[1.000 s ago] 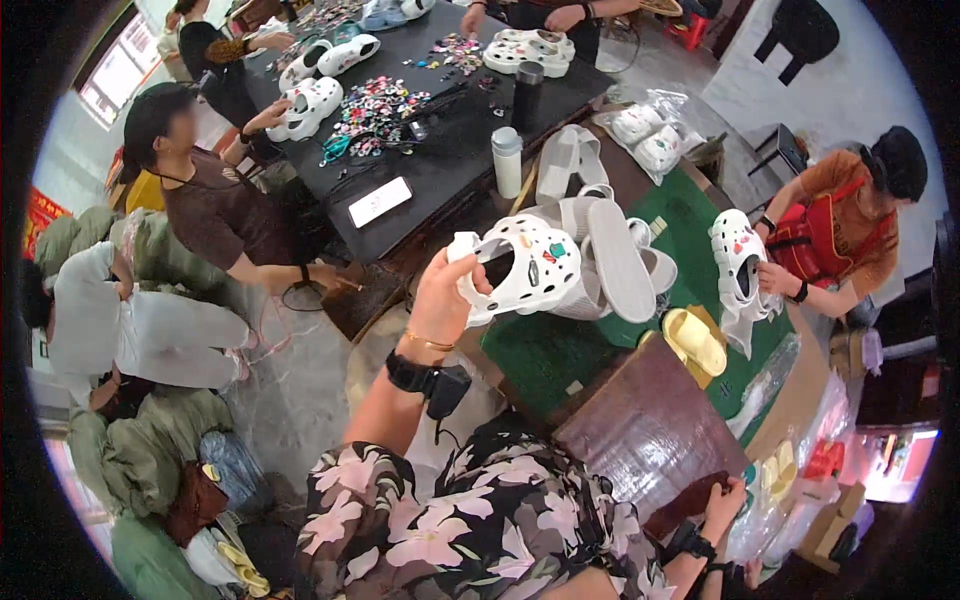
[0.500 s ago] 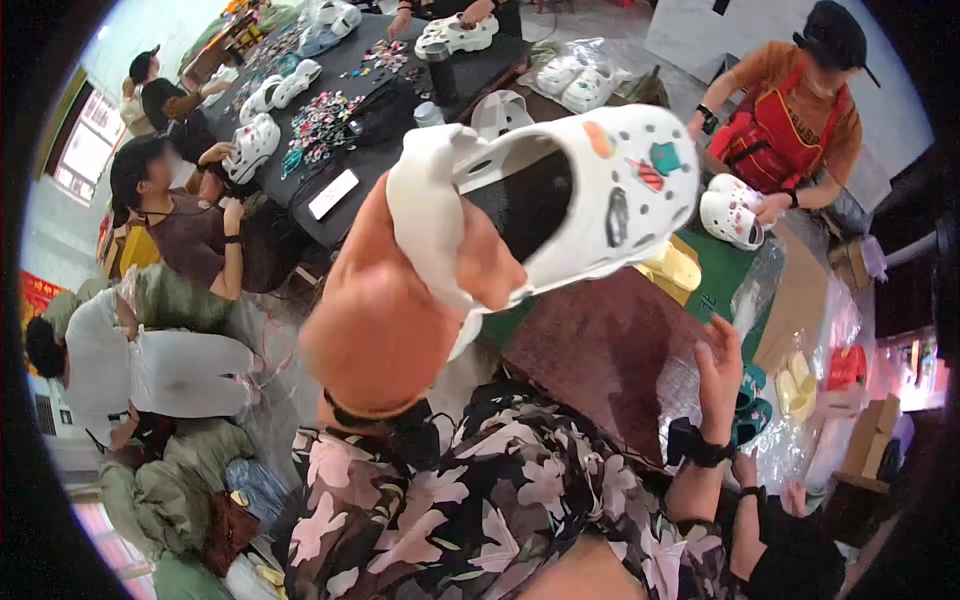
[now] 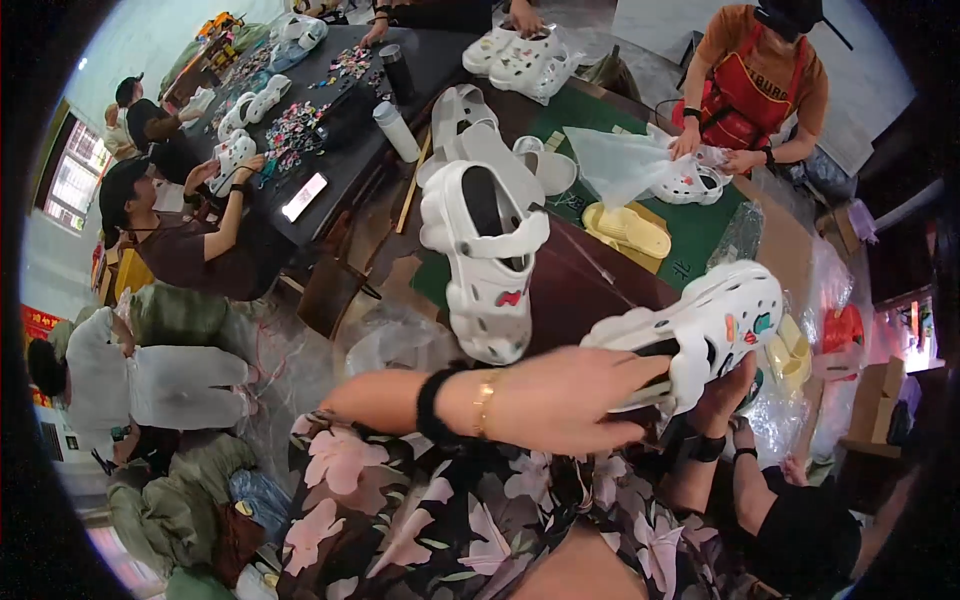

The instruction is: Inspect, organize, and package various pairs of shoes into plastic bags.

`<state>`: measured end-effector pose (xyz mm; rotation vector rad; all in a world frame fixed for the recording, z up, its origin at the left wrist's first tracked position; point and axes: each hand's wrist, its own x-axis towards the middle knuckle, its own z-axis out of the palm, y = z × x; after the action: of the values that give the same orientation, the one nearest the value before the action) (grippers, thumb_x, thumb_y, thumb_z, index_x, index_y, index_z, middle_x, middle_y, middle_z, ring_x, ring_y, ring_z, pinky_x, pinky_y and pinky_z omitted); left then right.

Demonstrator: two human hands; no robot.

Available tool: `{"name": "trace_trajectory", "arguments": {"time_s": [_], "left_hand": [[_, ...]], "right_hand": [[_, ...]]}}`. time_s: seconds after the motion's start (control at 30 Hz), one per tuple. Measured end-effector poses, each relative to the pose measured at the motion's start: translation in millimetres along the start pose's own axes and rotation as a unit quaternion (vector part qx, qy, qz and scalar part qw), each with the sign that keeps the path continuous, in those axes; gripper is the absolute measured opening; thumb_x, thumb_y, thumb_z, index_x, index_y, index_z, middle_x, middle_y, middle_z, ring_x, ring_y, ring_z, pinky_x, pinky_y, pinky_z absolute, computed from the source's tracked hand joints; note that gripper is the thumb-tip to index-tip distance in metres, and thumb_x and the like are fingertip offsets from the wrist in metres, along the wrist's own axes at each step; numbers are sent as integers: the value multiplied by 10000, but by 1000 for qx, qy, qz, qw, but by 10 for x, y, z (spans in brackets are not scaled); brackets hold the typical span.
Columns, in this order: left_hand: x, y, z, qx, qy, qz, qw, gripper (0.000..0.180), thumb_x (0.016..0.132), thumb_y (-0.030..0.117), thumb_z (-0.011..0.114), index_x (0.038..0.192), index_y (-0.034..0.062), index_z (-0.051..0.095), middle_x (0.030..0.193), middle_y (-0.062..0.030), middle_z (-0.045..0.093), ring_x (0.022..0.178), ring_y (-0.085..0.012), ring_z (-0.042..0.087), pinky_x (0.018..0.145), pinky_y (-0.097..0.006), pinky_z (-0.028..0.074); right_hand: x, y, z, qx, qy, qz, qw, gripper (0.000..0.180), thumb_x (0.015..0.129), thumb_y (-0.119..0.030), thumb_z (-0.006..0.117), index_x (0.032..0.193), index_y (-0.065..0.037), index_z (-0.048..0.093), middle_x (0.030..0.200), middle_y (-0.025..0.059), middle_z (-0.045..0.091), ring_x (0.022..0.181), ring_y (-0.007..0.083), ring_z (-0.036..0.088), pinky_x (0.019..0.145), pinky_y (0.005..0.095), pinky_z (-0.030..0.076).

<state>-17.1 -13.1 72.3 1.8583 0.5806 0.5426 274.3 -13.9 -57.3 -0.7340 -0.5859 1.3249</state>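
A white clog [image 3: 735, 305] with colourful charms on its toe is tilted in front of me, its toe up to the right. My right hand [image 3: 728, 395] grips it from below near the toe and side. Slightly blurred, my left hand [image 3: 570, 400] reaches across from the left, its fingers closed on the edge of the opening. Its fingertips are partly hidden at the shoe. A second white clog [image 3: 490, 325], with a red charm, lies on the brown table surface [image 3: 590, 265] to the left. Plain pale clogs [image 3: 500, 155] lie behind it.
Yellow slippers [image 3: 625, 232] sit on the green mat [image 3: 690, 245]. Across the table, a person in a red apron [image 3: 760, 95] handles a bagged white clog [image 3: 690, 185]. A white bottle [image 3: 397, 132], a phone [image 3: 305, 197] and piled charms [image 3: 295, 130] occupy the black table.
The charmed clog has come down and right from my raised left hand. My right hand now supports it, with the left at its opening. The second white clog is now uncovered.
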Motion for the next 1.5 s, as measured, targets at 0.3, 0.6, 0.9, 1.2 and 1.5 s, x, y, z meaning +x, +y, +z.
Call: {"name": "trace_trajectory", "arguments": {"time_s": [0.3, 0.6, 0.9, 1.2, 1.5], "left_hand": [[-228, -1130, -932, 403, 52, -197, 892, 624, 732, 331, 718, 1242, 35, 512, 1193, -182, 541, 1036, -360, 560, 927, -427, 424], [191, -1623, -480, 492, 298, -97, 812, 934, 650, 379, 788, 1404, 97, 315, 1290, -201, 456, 1148, -371, 481, 968, -458, 391], [544, -1755, -699, 317, 379, -145, 858, 631, 699, 257, 739, 1246, 104, 463, 1077, -164, 567, 971, -373, 557, 839, -464, 446], [875, -1919, -894, 313, 305, -254, 863, 233, 791, 137, 558, 1011, 60, 576, 927, -192, 662, 886, -382, 634, 757, -483, 492], [766, -1475, -797, 393, -169, 56, 902, 381, 610, 1, 587, 921, 187, 705, 835, -24, 689, 852, -233, 636, 857, -404, 437]], "right_hand": [[-181, 74, -413, -22, 64, 26, 997, 660, 867, -406, 599, 1388, -69, 376, 1348, 97, 496, 1229, 269, 487, 1039, 431, 381], [-275, 118, -446, -70, 56, 55, 994, 653, 875, -408, 556, 1385, -46, 367, 1360, 126, 471, 1238, 280, 473, 1042, 429, 374], [-303, 137, -459, -53, 93, 73, 992, 607, 913, -404, 496, 1383, -39, 376, 1354, 124, 482, 1222, 276, 487, 1026, 427, 389], [-386, 174, -472, -71, 166, 35, 983, 492, 910, -296, 538, 1320, -39, 446, 1277, 81, 539, 1145, 221, 538, 970, 374, 425], [-183, 45, -576, -60, 108, 107, 987, 455, 946, -296, 475, 1267, 26, 483, 1229, 134, 581, 1100, 241, 579, 958, 380, 453]]}}
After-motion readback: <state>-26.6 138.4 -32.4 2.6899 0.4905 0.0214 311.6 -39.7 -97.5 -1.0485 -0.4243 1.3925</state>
